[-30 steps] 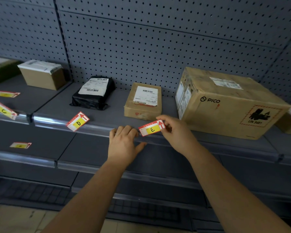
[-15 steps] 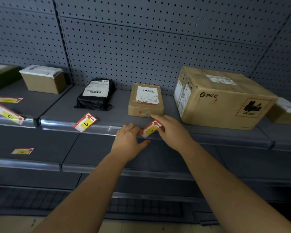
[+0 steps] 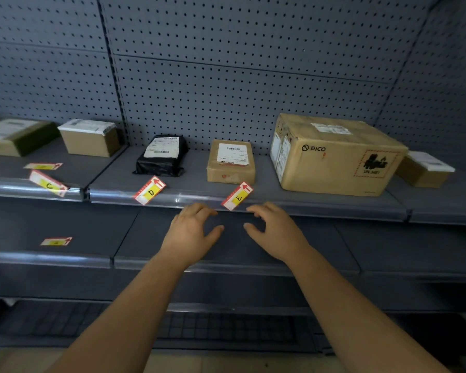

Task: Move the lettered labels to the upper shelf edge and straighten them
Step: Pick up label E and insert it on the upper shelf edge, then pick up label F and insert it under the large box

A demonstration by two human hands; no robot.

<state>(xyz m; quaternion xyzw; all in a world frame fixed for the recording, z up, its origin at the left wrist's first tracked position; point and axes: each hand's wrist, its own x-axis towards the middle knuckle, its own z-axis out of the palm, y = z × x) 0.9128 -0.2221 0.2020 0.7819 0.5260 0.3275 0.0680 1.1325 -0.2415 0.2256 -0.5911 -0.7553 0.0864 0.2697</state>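
Three red-and-yellow labels sit tilted on the upper shelf edge (image 3: 293, 208): the C label (image 3: 48, 183) at the left, the D label (image 3: 149, 190) in the middle, the E label (image 3: 237, 196) further right. My left hand (image 3: 191, 232) and my right hand (image 3: 276, 230) hover just below the E label, fingers loosely curled, holding nothing. Another label (image 3: 42, 166) lies flat on the upper shelf at the left. One more label (image 3: 56, 241) lies on the lower shelf.
On the upper shelf stand a black parcel (image 3: 162, 154), a small cardboard box (image 3: 231, 165), a large PICO box (image 3: 331, 154) and smaller boxes at both ends. A pegboard wall (image 3: 226, 76) backs the shelves.
My right hand let go of the E label, which now stands tilted on the shelf edge. Both hands drew back a little below the edge.
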